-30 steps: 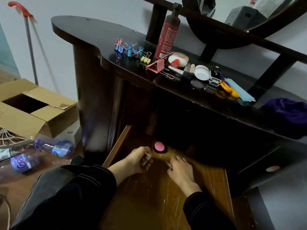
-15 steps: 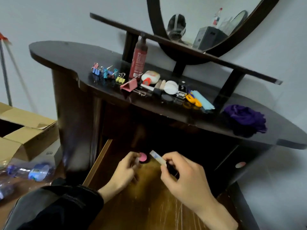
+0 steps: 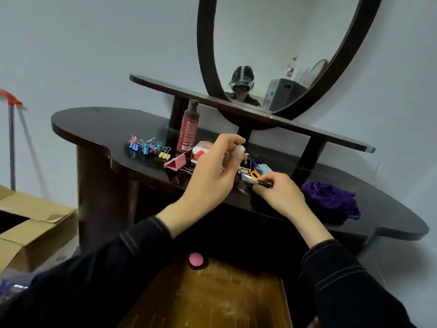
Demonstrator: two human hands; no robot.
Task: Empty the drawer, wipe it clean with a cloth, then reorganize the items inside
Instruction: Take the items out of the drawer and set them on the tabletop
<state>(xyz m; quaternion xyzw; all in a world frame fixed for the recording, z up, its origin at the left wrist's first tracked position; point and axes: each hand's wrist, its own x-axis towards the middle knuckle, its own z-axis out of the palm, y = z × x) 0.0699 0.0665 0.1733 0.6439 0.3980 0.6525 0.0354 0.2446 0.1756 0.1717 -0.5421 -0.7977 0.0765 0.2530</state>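
Hovering over dresser top (image 3: 94, 124): left hand (image 3: 212, 171), fingers curled, pinching small pale item (image 3: 238, 150); right hand (image 3: 279, 192), fingertips pinching flat white-and-black item (image 3: 254, 181) at front edge, just beside yellow scissors (image 3: 255, 172). Drawer (image 3: 212, 299) open below, pink round item (image 3: 196, 259) at its back. Purple cloth (image 3: 331, 197) on dresser top, right of both hands

Binder clips (image 3: 147, 147) on tabletop (image 3: 94, 124) left, bottle (image 3: 188, 129) behind-right of them, cloth (image 3: 331, 200) at right end. Drawer (image 3: 212, 299) below, disc (image 3: 196, 259) at its far edge.
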